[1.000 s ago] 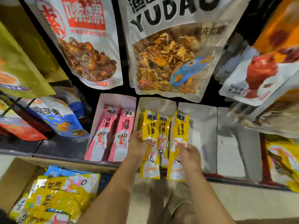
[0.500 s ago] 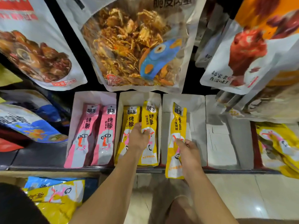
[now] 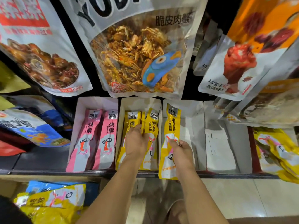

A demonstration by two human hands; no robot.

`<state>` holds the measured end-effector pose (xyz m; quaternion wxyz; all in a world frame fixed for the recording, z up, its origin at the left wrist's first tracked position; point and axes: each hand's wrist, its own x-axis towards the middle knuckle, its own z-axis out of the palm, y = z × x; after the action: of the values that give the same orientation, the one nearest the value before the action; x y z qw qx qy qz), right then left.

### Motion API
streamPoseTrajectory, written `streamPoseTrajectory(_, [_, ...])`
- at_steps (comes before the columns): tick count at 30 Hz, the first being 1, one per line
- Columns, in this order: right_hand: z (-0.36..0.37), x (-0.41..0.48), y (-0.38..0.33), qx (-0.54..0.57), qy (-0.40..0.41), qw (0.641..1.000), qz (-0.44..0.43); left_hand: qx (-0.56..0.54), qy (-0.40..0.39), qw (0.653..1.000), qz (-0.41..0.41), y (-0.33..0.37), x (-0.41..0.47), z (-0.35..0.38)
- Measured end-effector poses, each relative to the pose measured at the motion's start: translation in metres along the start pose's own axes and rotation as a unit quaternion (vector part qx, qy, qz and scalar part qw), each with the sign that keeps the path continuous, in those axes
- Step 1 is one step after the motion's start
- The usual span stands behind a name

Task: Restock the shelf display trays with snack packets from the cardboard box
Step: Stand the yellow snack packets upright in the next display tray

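Nearest, at lower left, a brown cardboard box (image 3: 11, 186) holds glossy yellow foil packets (image 3: 53, 199) in a loose heap, too jumbled to count, with one blue packet (image 3: 42, 186) at the back. Two bare forearms reach up from the bottom edge past the dark shelf edge (image 3: 48, 172).

The left hand (image 3: 135, 143) lies flat, fingers fairly straight, on the yellow packets in the second tray. The right hand (image 3: 181, 149), apart from it, pinches one long, narrow yellow snack packet (image 3: 172, 126) at mid-length. That packet lies lengthwise over the third tray, its lower end hanging past the shelf edge.

Four white cardboard display trays stand side by side on the shelf. The first tray (image 3: 80, 110) holds two slim pink packets (image 3: 87, 136) side by side. The second tray (image 3: 139, 102) holds at least three yellow packets, two plainly seen (image 3: 132, 118) (image 3: 152, 123) and a sliver between them. The third tray (image 3: 191, 113) and fourth tray (image 3: 226, 143) follow to the right.

Farther back hang three large, shiny pouches: a white one with dark braised pieces (image 3: 32, 54), a clear-windowed one of fried crab with a blue cartoon fish (image 3: 137, 54), and a white one with a red drumstick (image 3: 234, 65)
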<state>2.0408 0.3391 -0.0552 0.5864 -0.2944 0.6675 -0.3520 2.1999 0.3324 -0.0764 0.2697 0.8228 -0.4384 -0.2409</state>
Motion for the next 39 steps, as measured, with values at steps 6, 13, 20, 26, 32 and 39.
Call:
streamPoseTrajectory(6, [0.037, -0.004, -0.003, -0.028, -0.040, 0.998, -0.026, -0.012, 0.151, 0.988, -0.011, -0.034, -0.001, -0.035])
streamPoseTrajectory(13, [0.086, -0.002, 0.007, -0.125, -0.080, 0.987, -0.056, -0.096, 0.071, 0.991, -0.066, -0.091, 0.003, -0.045])
streamPoseTrajectory(20, [0.128, -0.001, 0.016, -0.191, -0.078, 0.977, -0.054, -0.247, 0.035, 0.963, -0.103, -0.099, 0.009, -0.052])
streamPoseTrajectory(26, [0.148, 0.001, 0.026, -0.263, -0.036, 0.961, -0.078, -0.273, 0.034, 0.956, -0.105, -0.105, 0.012, -0.051])
streamPoseTrajectory(32, [0.148, -0.008, 0.023, -0.371, -0.036, 0.922, -0.104, -0.250, -0.013, 0.962, -0.108, -0.100, 0.011, -0.061])
streamPoseTrajectory(39, [0.145, -0.030, 0.010, -0.522, -0.020, 0.838, -0.156, -0.132, -0.051, 0.985, -0.102, -0.096, -0.003, -0.085])
